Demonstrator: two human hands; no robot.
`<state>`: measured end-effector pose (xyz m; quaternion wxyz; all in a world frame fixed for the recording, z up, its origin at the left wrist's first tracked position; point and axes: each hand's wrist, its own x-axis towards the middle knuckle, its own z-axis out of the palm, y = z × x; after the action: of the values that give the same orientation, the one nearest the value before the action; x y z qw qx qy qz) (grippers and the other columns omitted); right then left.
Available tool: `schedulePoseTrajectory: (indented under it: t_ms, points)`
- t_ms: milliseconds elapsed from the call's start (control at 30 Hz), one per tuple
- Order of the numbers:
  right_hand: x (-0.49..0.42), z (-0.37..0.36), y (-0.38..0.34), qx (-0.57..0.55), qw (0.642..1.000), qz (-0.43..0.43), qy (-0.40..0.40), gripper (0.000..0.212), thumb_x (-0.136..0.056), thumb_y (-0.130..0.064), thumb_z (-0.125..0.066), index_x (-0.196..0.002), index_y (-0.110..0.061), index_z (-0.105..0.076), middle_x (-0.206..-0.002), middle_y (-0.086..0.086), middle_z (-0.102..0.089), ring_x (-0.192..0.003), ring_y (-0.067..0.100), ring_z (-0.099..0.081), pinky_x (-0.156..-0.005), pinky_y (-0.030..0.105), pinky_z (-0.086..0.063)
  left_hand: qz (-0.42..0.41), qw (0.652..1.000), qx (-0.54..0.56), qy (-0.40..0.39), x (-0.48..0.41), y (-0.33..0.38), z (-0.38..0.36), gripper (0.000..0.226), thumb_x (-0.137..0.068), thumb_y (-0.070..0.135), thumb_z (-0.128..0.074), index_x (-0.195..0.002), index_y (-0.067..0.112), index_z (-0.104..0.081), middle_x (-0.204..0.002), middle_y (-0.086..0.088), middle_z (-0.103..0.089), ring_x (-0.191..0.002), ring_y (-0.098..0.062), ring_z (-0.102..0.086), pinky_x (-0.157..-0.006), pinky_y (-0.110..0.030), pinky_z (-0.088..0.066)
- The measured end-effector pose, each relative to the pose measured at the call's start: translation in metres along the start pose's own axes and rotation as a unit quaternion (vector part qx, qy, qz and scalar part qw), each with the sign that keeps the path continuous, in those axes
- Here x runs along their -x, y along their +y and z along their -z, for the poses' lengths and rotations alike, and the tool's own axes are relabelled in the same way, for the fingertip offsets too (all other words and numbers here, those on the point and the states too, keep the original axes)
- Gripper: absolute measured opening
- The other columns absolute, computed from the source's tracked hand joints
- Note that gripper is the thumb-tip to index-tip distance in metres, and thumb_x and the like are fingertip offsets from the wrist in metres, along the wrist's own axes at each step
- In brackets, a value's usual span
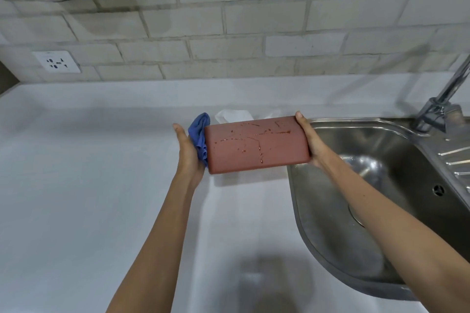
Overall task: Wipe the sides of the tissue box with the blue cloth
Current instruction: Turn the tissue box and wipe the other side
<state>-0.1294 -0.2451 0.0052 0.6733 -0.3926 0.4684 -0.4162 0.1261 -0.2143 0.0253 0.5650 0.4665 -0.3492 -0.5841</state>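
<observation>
A reddish-brown tissue box is held up above the white counter, its broad face turned toward me and speckled with water drops. White tissue sticks out behind its far edge. My left hand presses a crumpled blue cloth against the box's left end. My right hand grips the box's right end, with the fingers wrapped behind it.
A white counter spreads below and to the left. A steel sink lies to the right with a tap at its back. A wall socket sits on the tiled wall at the left.
</observation>
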Motion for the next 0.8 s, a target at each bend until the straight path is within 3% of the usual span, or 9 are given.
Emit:
schedulePoseTrajectory:
  t_ms: [67,100,167,233,300,367,433,533,800]
  points:
    - [0.001,0.001,0.001,0.005,1.0,-0.008,-0.009,0.068,-0.061,-0.077,-0.055,-0.099,-0.023,-0.07,-0.091,0.002,-0.076,-0.077,0.014,-0.073,-0.065,0.027,-0.058,0.002,1.0,0.017,-0.008,-0.002,-0.002,0.003,0.065,-0.098,0.052,-0.001,-0.142,0.024,-0.04,-0.144,0.011,-0.047,-0.09,-0.031,-0.068,-0.091,-0.03,-0.051]
    - [0.0,0.001,0.001,0.003,1.0,-0.013,-0.014,0.078,-0.047,-0.08,-0.063,-0.099,-0.022,-0.07,-0.09,0.002,-0.076,-0.077,0.014,-0.073,-0.066,0.028,-0.058,0.003,1.0,-0.006,-0.009,-0.002,-0.002,0.002,0.057,-0.1,0.049,-0.009,-0.14,0.025,-0.043,-0.135,0.014,-0.053,-0.052,-0.021,-0.065,-0.061,-0.019,-0.052]
    - [-0.001,0.002,0.003,-0.001,1.0,-0.019,-0.02,0.091,-0.029,-0.08,-0.072,-0.099,-0.022,-0.069,-0.088,0.0,-0.076,-0.077,0.013,-0.072,-0.069,0.029,-0.057,0.005,0.998,-0.05,0.025,-0.003,-0.001,-0.001,0.042,-0.093,0.049,-0.037,-0.125,0.029,-0.057,-0.1,0.02,-0.06,-0.028,-0.004,-0.03,-0.037,-0.016,-0.027]
    - [-0.002,0.002,0.004,-0.004,1.0,-0.02,-0.021,0.093,-0.031,-0.077,-0.073,-0.103,-0.02,-0.066,-0.089,0.0,-0.074,-0.078,0.013,-0.071,-0.073,0.03,-0.057,-0.023,0.996,-0.064,0.062,-0.002,-0.004,-0.004,0.032,-0.09,0.042,-0.045,-0.117,0.032,-0.06,-0.096,0.026,-0.062,-0.032,-0.001,-0.028,-0.039,-0.018,-0.022]
    - [-0.003,0.003,0.005,-0.007,1.0,-0.014,-0.02,0.089,-0.04,-0.074,-0.072,-0.11,-0.019,-0.062,-0.088,-0.001,-0.074,-0.078,0.013,-0.07,-0.073,0.029,-0.057,-0.078,0.991,-0.074,0.078,0.002,-0.006,-0.007,0.034,-0.098,0.032,-0.039,-0.127,0.027,-0.056,-0.121,0.021,-0.061,-0.045,0.005,-0.047,-0.045,-0.017,-0.027]
    - [-0.005,0.004,0.008,-0.015,1.0,-0.006,-0.02,0.076,-0.052,-0.069,-0.064,-0.108,-0.018,-0.064,-0.086,-0.001,-0.075,-0.077,0.013,-0.071,-0.071,0.028,-0.057,-0.099,0.989,-0.08,0.081,0.002,-0.005,-0.009,0.037,-0.1,0.028,-0.035,-0.132,0.022,-0.053,-0.13,0.015,-0.057,-0.098,0.001,-0.066,-0.065,-0.02,-0.044]
    - [-0.005,0.004,0.009,-0.022,1.0,0.011,-0.015,0.058,-0.063,-0.066,-0.057,-0.093,-0.02,-0.073,-0.083,0.0,-0.076,-0.074,0.013,-0.072,-0.065,0.026,-0.058,-0.109,0.985,-0.114,0.074,0.004,-0.004,-0.01,0.038,-0.101,0.03,-0.034,-0.134,0.021,-0.051,-0.129,0.016,-0.056,-0.127,-0.01,-0.052,-0.097,-0.037,-0.046]
    - [-0.006,0.0,0.01,-0.036,0.999,0.04,-0.008,0.047,-0.076,-0.058,-0.048,-0.076,-0.022,-0.079,-0.077,0.0,-0.077,-0.069,0.013,-0.073,-0.059,0.025,-0.058,-0.133,0.975,-0.154,0.091,0.009,-0.011,-0.007,0.042,-0.1,0.034,-0.038,-0.14,0.021,-0.045,-0.142,0.009,-0.05,-0.132,-0.008,-0.045,-0.116,-0.036,-0.031]
    - [-0.009,-0.001,0.013,-0.052,0.997,0.049,-0.019,0.046,-0.071,-0.057,-0.053,-0.075,-0.02,-0.079,-0.074,0.001,-0.076,-0.067,0.013,-0.072,-0.057,0.024,-0.057,-0.253,0.93,-0.217,0.155,0.045,-0.046,-0.004,0.051,-0.096,0.018,-0.051,-0.145,0.016,-0.034,-0.148,0.003,-0.038,-0.134,-0.008,-0.038,-0.107,-0.013,-0.033]
